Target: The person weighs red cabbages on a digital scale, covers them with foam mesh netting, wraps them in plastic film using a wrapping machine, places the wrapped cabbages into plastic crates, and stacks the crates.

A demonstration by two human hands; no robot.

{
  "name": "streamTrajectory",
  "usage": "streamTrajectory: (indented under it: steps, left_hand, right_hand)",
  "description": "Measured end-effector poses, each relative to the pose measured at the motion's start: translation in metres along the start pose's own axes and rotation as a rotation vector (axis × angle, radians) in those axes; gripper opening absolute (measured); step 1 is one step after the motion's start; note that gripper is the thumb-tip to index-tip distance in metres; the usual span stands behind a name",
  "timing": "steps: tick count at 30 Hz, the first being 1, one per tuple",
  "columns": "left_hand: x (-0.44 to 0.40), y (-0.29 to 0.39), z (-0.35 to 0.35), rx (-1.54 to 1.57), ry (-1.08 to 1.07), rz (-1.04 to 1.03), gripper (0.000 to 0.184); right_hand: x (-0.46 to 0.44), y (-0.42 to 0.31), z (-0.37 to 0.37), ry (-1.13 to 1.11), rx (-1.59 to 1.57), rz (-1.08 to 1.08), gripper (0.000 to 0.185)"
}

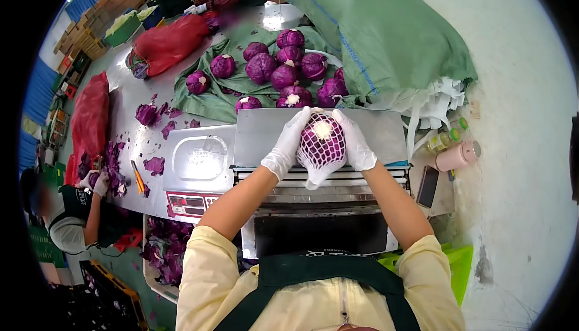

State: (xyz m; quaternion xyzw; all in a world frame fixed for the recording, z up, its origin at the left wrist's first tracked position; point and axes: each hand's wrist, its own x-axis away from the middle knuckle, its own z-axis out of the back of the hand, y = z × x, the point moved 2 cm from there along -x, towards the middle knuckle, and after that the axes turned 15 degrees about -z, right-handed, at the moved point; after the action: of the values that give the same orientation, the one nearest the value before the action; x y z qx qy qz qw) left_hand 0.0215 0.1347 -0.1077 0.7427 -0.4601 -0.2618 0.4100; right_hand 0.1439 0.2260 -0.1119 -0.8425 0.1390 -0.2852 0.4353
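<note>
A red cabbage (325, 147) in a white foam net (315, 168) sits between my two gloved hands, its pale cut stem facing up. My left hand (288, 144) presses on its left side, and my right hand (354, 141) holds the right side. The loose end of the net hangs toward me. Under it is a metal wrapping machine (265, 127) with rollers along its front. Behind the machine, several bare red cabbages (260, 68) lie on a green cloth (187, 93).
A digital scale (199, 156) stands left of the machine, near an orange-handled knife (139, 179). A big green sack (386, 29) is at the back right. A pink bottle (457, 156) and phone (427, 186) lie right. Red mesh sacks (169, 43) and a co-worker (75, 210) are left.
</note>
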Motion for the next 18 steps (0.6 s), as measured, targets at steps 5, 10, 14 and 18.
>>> streamTrajectory:
  steps: [5,10,14,18]
  left_hand:
    - [-0.001,-0.034,-0.006,-0.144,0.235,-0.015,0.051]
    - [0.022,-0.001,0.010,-0.809,0.115,-0.501,0.040]
    - [0.076,0.070,0.054,-1.464,-0.327,-0.770,0.043]
    - [0.123,0.098,0.093,-1.960,-0.858,-0.624,0.050]
  right_hand:
    - [0.005,-0.012,0.025,0.207,0.042,-0.362,0.043]
    - [0.022,-0.020,0.035,0.279,0.384,0.075,0.035]
    - [0.104,-0.065,0.062,0.426,1.406,0.577,0.030]
    - [0.163,-0.072,0.088,0.146,2.230,0.546,0.055]
